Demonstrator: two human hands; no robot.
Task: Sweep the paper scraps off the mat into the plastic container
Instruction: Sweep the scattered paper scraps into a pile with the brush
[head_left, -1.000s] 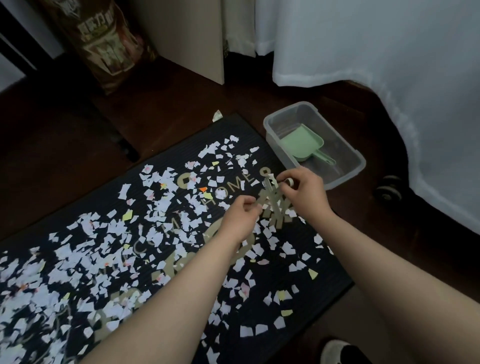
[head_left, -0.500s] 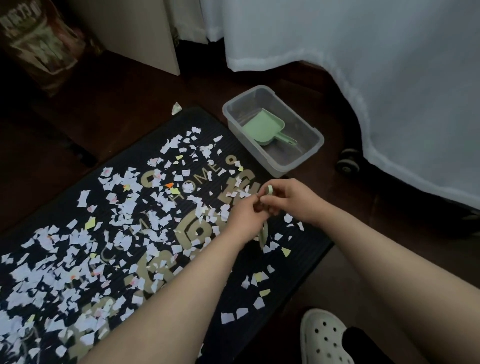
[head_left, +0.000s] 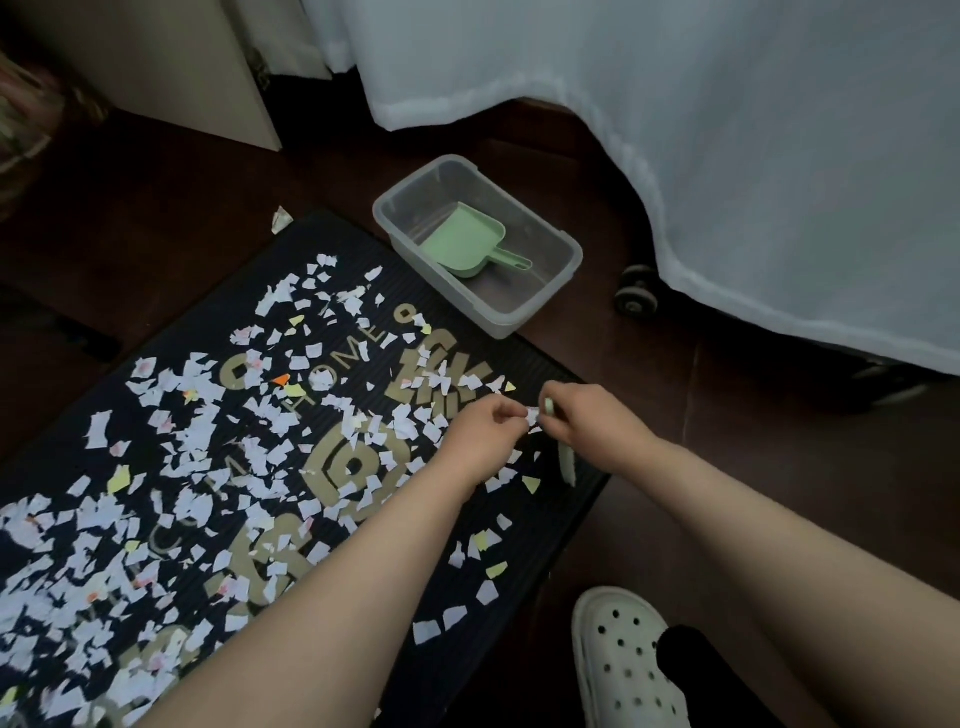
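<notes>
Barely begun: paper scraps (head_left: 98, 428) cover the mat (head_left: 343, 249) beside the plastic container (head_left: 457, 291) holding only a scoop (head_left: 462, 249), left hand (head_left: 485, 434) pinching a scrap (head_left: 532, 415), right hand (head_left: 592, 431) gripping a pale tool (head_left: 567, 465).

Mat (head_left: 563, 501) flat on the floor (head_left: 701, 467), paper scraps (head_left: 280, 421) all over it, thickest toward the near left. One stray piece (head_left: 281, 218) on the floor just past the far corner. Plastic container (head_left: 488, 306) right beside the mat's far right edge, scoop (head_left: 462, 249) lying inside. Wheel (head_left: 636, 296) further right, under a hanging sheet (head_left: 727, 156). Both hands over the mat's right edge: left hand (head_left: 483, 431) pinching a scrap (head_left: 532, 415), right hand (head_left: 592, 426) gripping a brush (head_left: 567, 462). Shoe (head_left: 623, 660) near right, off the mat.
</notes>
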